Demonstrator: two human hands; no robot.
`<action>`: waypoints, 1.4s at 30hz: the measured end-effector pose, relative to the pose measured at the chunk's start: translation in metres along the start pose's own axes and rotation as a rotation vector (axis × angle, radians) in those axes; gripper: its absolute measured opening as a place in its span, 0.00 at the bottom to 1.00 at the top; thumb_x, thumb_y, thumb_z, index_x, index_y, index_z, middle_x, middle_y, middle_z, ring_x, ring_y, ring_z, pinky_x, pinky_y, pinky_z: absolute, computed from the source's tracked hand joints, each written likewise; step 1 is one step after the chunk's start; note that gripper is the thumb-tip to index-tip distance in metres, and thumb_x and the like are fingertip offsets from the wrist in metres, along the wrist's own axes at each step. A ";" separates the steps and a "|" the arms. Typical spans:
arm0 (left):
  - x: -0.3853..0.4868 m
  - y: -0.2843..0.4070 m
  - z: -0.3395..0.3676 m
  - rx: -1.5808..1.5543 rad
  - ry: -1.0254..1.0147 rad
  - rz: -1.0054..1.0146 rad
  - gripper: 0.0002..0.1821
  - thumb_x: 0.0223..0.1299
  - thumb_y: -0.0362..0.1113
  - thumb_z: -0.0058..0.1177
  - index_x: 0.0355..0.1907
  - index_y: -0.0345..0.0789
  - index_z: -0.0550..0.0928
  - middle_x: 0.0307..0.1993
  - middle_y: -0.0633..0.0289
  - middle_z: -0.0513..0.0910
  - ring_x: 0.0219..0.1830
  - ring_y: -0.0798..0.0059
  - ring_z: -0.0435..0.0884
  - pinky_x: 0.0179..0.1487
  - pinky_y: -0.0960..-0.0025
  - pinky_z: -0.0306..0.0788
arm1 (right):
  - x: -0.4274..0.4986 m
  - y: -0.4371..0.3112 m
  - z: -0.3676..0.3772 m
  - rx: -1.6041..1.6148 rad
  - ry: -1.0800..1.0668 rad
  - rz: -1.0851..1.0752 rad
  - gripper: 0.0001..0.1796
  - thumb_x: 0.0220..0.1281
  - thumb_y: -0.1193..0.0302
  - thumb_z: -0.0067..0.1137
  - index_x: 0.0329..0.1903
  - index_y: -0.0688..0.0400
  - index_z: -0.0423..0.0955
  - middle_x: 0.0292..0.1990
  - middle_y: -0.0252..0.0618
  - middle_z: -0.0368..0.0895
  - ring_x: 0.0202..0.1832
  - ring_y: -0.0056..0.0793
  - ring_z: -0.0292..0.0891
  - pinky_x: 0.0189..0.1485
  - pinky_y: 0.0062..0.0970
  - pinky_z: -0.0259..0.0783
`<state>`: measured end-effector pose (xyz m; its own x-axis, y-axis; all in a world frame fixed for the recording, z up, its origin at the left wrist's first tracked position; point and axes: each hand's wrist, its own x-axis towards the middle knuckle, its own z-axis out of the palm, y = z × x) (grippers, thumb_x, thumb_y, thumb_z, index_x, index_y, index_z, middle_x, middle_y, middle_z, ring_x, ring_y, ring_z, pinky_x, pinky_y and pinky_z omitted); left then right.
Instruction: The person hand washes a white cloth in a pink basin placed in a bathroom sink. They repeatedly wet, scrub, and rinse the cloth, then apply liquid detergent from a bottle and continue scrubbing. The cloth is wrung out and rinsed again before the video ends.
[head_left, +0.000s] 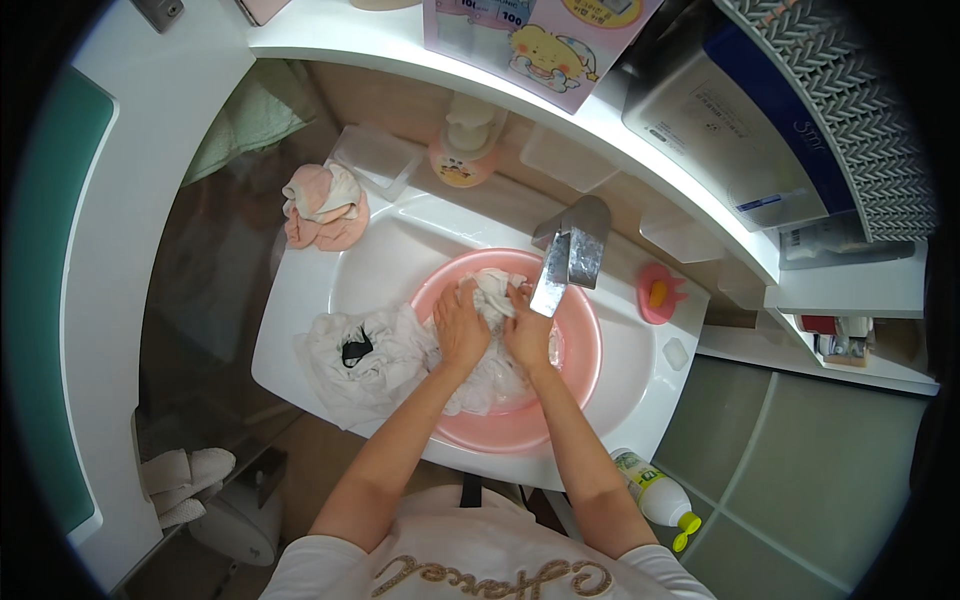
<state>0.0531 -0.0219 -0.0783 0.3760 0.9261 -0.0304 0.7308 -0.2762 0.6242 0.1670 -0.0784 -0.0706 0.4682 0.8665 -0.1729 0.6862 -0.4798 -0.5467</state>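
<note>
Inside the white washbasin (630, 360) stands a pink plastic tub (495, 435). Wet white cloth (495, 292) lies bunched in it, and some water shows at the tub's right side. My left hand (460, 324) grips the cloth from the left, its fingers partly hidden against the folds. From the right, my right hand (528, 330) has its curled fingers on the same cloth, just under the faucet (559, 262). More white fabric (397, 337) with a black patch (357, 348) spills over the tub's left rim onto the washbasin.
A pink-and-white cloth bundle (326, 206) rests at the washbasin's back left corner. Behind stands a pump bottle (466, 146); a pink soap dish (655, 294) with orange soap sits right. A white bottle (656, 491) with its yellow-green cap flipped lies front right. A loaded shelf (360, 41) overhangs the back.
</note>
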 end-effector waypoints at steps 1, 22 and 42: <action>-0.003 -0.007 0.002 0.104 0.008 0.106 0.27 0.51 0.36 0.51 0.57 0.35 0.70 0.61 0.46 0.62 0.62 0.51 0.60 0.64 0.52 0.53 | -0.008 -0.009 -0.001 -0.159 0.014 -0.064 0.36 0.47 0.63 0.62 0.62 0.53 0.64 0.59 0.49 0.66 0.60 0.44 0.61 0.57 0.47 0.57; -0.004 -0.017 -0.044 0.180 -0.330 0.147 0.25 0.40 0.26 0.54 0.47 0.37 0.73 0.47 0.47 0.69 0.54 0.55 0.67 0.58 0.59 0.62 | 0.024 0.031 -0.002 0.333 -0.189 0.255 0.16 0.60 0.62 0.55 0.50 0.50 0.76 0.40 0.44 0.80 0.45 0.39 0.76 0.47 0.30 0.70; 0.036 -0.006 0.004 0.063 -0.569 0.054 0.33 0.47 0.45 0.58 0.56 0.33 0.67 0.56 0.45 0.69 0.58 0.55 0.67 0.57 0.57 0.63 | -0.050 -0.015 0.004 -0.074 0.493 0.298 0.34 0.50 0.77 0.57 0.63 0.60 0.59 0.61 0.54 0.60 0.63 0.51 0.54 0.65 0.41 0.51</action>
<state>0.0648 0.0116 -0.0861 0.6481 0.6309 -0.4264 0.7283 -0.3499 0.5893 0.1314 -0.1141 -0.0574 0.8388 0.5349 0.1015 0.5140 -0.7166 -0.4714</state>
